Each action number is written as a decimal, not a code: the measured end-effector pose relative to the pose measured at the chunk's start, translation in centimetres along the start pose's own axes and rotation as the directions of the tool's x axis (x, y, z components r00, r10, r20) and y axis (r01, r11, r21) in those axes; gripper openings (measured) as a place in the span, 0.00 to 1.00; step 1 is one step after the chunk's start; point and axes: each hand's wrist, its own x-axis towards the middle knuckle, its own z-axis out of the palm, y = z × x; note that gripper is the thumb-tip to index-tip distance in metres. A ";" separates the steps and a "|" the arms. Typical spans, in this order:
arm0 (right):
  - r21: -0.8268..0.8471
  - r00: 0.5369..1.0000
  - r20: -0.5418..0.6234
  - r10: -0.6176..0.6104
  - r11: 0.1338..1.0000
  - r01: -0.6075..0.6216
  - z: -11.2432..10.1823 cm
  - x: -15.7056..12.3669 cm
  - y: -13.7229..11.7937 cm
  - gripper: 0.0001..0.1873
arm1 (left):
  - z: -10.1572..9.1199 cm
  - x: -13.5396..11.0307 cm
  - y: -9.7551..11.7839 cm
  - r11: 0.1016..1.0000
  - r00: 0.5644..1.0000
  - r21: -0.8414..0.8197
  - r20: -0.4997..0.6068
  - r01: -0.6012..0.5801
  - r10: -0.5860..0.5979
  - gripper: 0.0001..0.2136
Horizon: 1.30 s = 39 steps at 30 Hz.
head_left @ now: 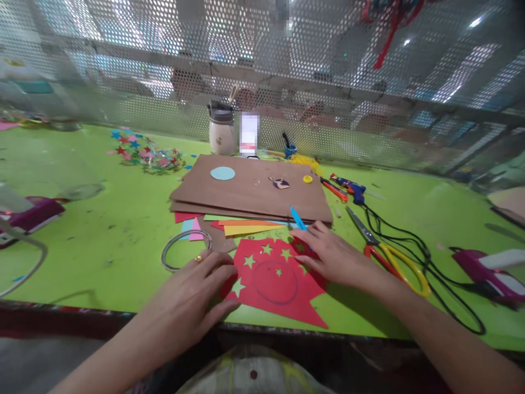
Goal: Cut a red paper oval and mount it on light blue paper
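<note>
A sheet of red paper (266, 306) lies before me with star-shaped holes cut in it and a circle drawn in dark line. My left hand (207, 282), a ring on one finger, rests on its left edge, fingers stretched out and holding nothing. At the right edge is my right hand (328, 254), its fingers curled around a blue pen (298, 219) whose visible end points away from me; its other end is hidden by the fingers. A thin grey hoop (165, 254) lies beyond my left hand. Scissors (388, 257) with red and yellow handles lie right of my right hand.
Brown cardboard sheets (246, 191) carry a light blue paper circle (222, 173). Colored paper strips (250, 227) stick out below. A glue gun (348, 189), a red cutter (335, 190), a black cord (426, 257), a jar (221, 131) and loose paper stars (139, 150) surround them.
</note>
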 end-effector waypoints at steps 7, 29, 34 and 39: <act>0.011 0.999 -0.050 0.012 1.000 -0.011 0.9 -1.4 0.4 0.19 | 0.6 1.1 -1.8 0.994 0.994 0.109 -0.110 -0.010 0.022 0.09; -0.050 0.977 -0.206 0.062 0.996 -0.074 3.2 -3.1 -0.9 0.20 | 1.3 0.1 1.3 0.978 0.968 -0.084 -0.146 0.191 -0.202 0.19; -0.093 0.968 -0.215 0.133 0.983 -0.155 3.4 -3.3 -1.0 0.20 | 1.6 -0.9 1.6 0.986 0.981 0.056 -0.123 0.159 -0.151 0.28; -0.115 0.967 -0.212 0.144 0.978 -0.171 3.3 -3.3 -1.2 0.19 | 2.2 -1.2 2.3 0.987 0.986 0.130 -0.148 0.092 -0.072 0.28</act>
